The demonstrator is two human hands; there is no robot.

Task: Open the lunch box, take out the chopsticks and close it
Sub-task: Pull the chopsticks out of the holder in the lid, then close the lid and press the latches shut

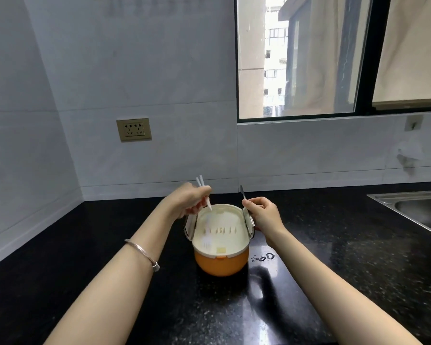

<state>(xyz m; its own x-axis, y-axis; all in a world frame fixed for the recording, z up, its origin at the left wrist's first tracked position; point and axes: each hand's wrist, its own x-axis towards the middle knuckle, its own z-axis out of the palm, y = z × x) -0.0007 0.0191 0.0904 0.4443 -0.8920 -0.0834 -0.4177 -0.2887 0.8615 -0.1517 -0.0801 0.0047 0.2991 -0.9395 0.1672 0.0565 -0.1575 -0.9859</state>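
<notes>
Chopsticks (203,192) pinched in left hand (188,201); right hand (261,211) grips unlabelled lunch box (220,245) clasp.

A single head-worn wide-angle camera looks forward and slightly down from close above the near edge of the black counter (85,282), facing the far wall (135,70) and the window (309,58) at right.
</notes>
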